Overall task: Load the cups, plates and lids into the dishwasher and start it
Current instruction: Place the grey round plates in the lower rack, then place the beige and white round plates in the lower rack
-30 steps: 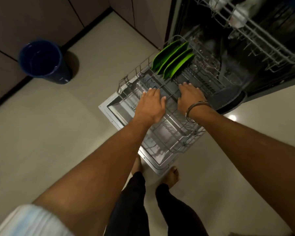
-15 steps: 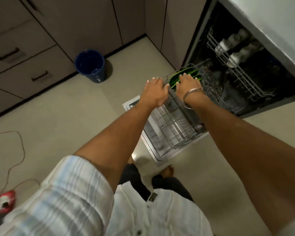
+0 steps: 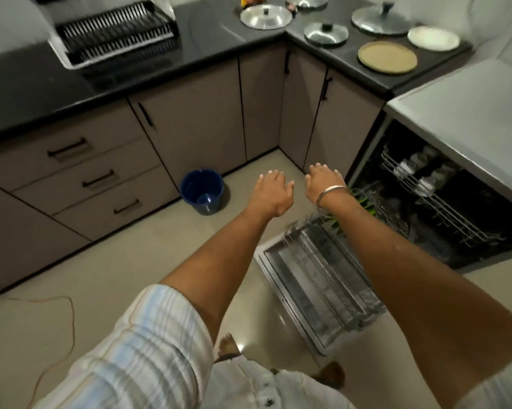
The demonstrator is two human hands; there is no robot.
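Kitchen corner seen from head height, dishwasher open at 3 o'clock. Left hand and right hand — both raised in mid-air near centre, palms down, fingers straight and relaxed, gripping nothing. Bangle on the right wrist.

Lower rack drawn out over the dropped door at 4 o'clock; green plates standing on edge at its inner end, partly hidden behind the right forearm. Upper rack inside the cavity, holding pale cups, too dim to count.

Still on the black countertop at 12 to 1 o'clock: steel lids — several, with dark knobs — plus a tan plate and a white plate, just beside each other and well apart from the dishwasher.

Blue bucket on the floor at 9 o'clock of the hands; dish drainer on the counter at 11 o'clock.

Progress, as judged: partly loaded. Cups and green plates in; lids and two plates still to fetch, then rack in, door shut, cycle started.
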